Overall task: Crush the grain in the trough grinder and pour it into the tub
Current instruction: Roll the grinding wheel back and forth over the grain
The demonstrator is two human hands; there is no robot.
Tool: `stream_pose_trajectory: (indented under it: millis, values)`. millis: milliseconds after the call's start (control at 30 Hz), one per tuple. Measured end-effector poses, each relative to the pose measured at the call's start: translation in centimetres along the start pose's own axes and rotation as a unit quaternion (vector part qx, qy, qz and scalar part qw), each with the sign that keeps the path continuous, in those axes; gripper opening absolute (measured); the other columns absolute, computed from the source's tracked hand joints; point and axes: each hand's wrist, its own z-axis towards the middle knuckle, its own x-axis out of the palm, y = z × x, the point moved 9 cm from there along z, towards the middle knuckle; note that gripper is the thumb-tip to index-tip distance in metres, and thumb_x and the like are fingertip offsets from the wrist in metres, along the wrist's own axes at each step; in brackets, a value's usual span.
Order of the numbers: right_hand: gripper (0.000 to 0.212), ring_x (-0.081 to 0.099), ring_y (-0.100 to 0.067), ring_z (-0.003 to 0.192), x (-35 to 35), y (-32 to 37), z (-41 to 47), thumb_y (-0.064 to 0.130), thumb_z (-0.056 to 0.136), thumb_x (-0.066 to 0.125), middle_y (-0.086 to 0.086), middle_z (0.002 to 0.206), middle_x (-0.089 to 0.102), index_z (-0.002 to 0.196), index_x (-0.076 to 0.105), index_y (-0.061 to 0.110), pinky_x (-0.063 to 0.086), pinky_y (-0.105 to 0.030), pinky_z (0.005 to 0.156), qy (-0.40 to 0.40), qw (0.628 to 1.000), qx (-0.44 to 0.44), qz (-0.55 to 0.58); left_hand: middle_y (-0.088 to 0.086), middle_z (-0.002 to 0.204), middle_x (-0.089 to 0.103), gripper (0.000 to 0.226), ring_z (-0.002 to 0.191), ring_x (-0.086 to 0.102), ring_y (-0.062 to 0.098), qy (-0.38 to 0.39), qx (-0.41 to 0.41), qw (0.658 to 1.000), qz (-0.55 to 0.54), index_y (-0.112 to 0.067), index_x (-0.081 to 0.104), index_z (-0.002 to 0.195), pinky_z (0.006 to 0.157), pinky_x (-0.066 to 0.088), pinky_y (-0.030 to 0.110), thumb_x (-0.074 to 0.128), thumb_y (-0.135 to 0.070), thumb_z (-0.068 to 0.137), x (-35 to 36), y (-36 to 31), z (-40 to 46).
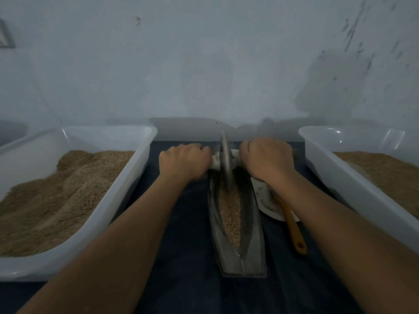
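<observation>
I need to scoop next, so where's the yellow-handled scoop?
In the head view, the yellow-handled scoop lies right of the grey metal trough grinder, under the right forearm.

Rear wall (204,64): pale, blue-grey plaster, dimly lit, scuffed and flaked with dark marks at upper right (362,41). Small fixing or hook (137,21) high at centre. Corner of a framed object (5,35) at far left edge, contents unclear. Broad soft shadows across lower wall. Desk (186,223): dark blue covering, abutting the wall.

One head-worn camera looks forward and down, close over the dark blue table (186,223), facing a pale wall (204,64).
</observation>
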Motion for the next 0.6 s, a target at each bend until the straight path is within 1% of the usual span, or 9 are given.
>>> stream_pose_trajectory:
  millis: [100, 167, 233, 300, 367, 467, 500, 567, 600]
  values:
    - [0.043, 0.055, -0.027, 0.069, -2.0, 0.8, -3.4, 0.020, 0.104, 0.034, 0.002, 0.059, 0.042, 0.063, 0.046, 0.017, 0.024, -0.033, 0.060, -0.064, 0.998, -0.009, 0.016, 0.003, 0.098, 0.062, 0.018, 0.072, 0.053, 0.026, -0.064, 0.069, 0.993, 0.066, -0.022, 0.033, 0.088, 0.059, 0.036, 0.037, 0.038, -0.030, 0.104, -1.0, -1.0, -4.4]
    - [0.047, 0.070, -0.031, 0.100, -3.1, 0.5, -7.0, 0.023, 0.106, 0.036, -0.002, 0.070, 0.064, 0.067, 0.061, 0.018, 0.039, -0.034, 0.070, -0.087, 0.992, -0.006, 0.090, 0.001, 0.090, 0.062, 0.019, 0.057, 0.043, 0.019, -0.124, 0.100, 0.984, 0.076, -0.022, 0.043, 0.092, 0.050, 0.026, 0.031, 0.032, -0.032, 0.104, -2.2, -1.8, -8.2]
    - [0.047, 0.063, -0.027, 0.126, -4.0, 0.4, -10.3, 0.030, 0.107, 0.032, -0.006, 0.108, 0.077, 0.100, 0.077, 0.017, 0.050, -0.038, 0.096, -0.079, 0.993, -0.012, 0.091, 0.001, 0.091, 0.069, 0.049, 0.051, 0.039, 0.014, -0.157, 0.099, 0.980, 0.066, -0.015, 0.061, 0.120, 0.044, 0.020, 0.027, 0.020, -0.034, 0.105, -3.6, -2.2, -11.4]
    - [0.050, 0.062, -0.022, 0.129, -5.6, 0.8, -12.4, 0.035, 0.105, 0.032, -0.004, 0.127, 0.072, 0.122, 0.075, 0.015, 0.047, -0.038, 0.103, -0.119, 0.991, -0.025, 0.060, -0.002, 0.078, 0.068, 0.055, 0.047, 0.040, 0.011, -0.183, 0.086, 0.979, 0.001, -0.007, 0.058, 0.140, 0.040, 0.023, 0.026, 0.027, -0.035, 0.105, -4.8, -1.9, -14.1]
    - [0.047, 0.065, -0.020, 0.124, -6.4, 1.4, -12.5, 0.035, 0.103, 0.035, -0.002, 0.122, 0.074, 0.111, 0.079, 0.018, 0.050, -0.035, 0.095, -0.140, 0.989, -0.027, 0.045, -0.009, 0.069, 0.061, 0.059, 0.049, 0.040, 0.007, -0.160, 0.048, 0.985, -0.034, -0.005, 0.050, 0.150, 0.045, 0.015, 0.021, 0.030, -0.038, 0.106, -4.5, -1.3, -15.0]
    - [0.052, 0.072, -0.025, 0.111, -4.8, 1.0, -9.7, 0.030, 0.103, 0.033, -0.006, 0.090, 0.078, 0.062, 0.063, 0.022, 0.048, -0.031, 0.065, -0.092, 0.993, 0.011, 0.074, -0.010, 0.075, 0.063, 0.064, 0.050, 0.038, 0.007, -0.167, 0.034, 0.985, -0.009, -0.013, 0.045, 0.154, 0.045, 0.011, 0.026, 0.016, -0.044, 0.105, -4.4, -0.8, -12.0]
    - [0.055, 0.072, -0.027, 0.108, -3.8, 0.5, -8.4, 0.029, 0.105, 0.031, -0.007, 0.080, 0.076, 0.055, 0.053, 0.022, 0.041, -0.031, 0.060, -0.073, 0.994, 0.028, 0.077, -0.007, 0.091, 0.070, 0.061, 0.053, 0.041, 0.010, -0.160, 0.041, 0.986, 0.019, -0.020, 0.052, 0.146, 0.045, 0.014, 0.028, 0.013, -0.042, 0.105, -3.9, -1.0, -10.1]
    - [0.053, 0.071, -0.033, 0.101, -1.4, -0.8, -5.3, 0.027, 0.106, 0.029, -0.002, 0.067, 0.063, 0.056, 0.045, 0.019, 0.029, -0.031, 0.062, -0.026, 0.994, 0.058, 0.088, -0.001, 0.128, 0.068, 0.048, 0.067, 0.055, 0.020, -0.139, 0.061, 0.986, 0.074, -0.025, 0.060, 0.110, 0.049, 0.022, 0.028, 0.014, -0.035, 0.103, -2.6, -1.9, -5.9]
    - [0.047, 0.067, -0.034, 0.101, 0.0, -1.3, -3.9, 0.024, 0.105, 0.029, 0.001, 0.065, 0.052, 0.061, 0.044, 0.017, 0.027, -0.031, 0.065, 0.015, 0.993, 0.076, 0.092, 0.000, 0.127, 0.068, 0.045, 0.076, 0.060, 0.024, -0.111, 0.047, 0.990, 0.077, -0.024, 0.060, 0.098, 0.053, 0.026, 0.030, 0.016, -0.033, 0.102, -2.3, -1.9, -3.7]
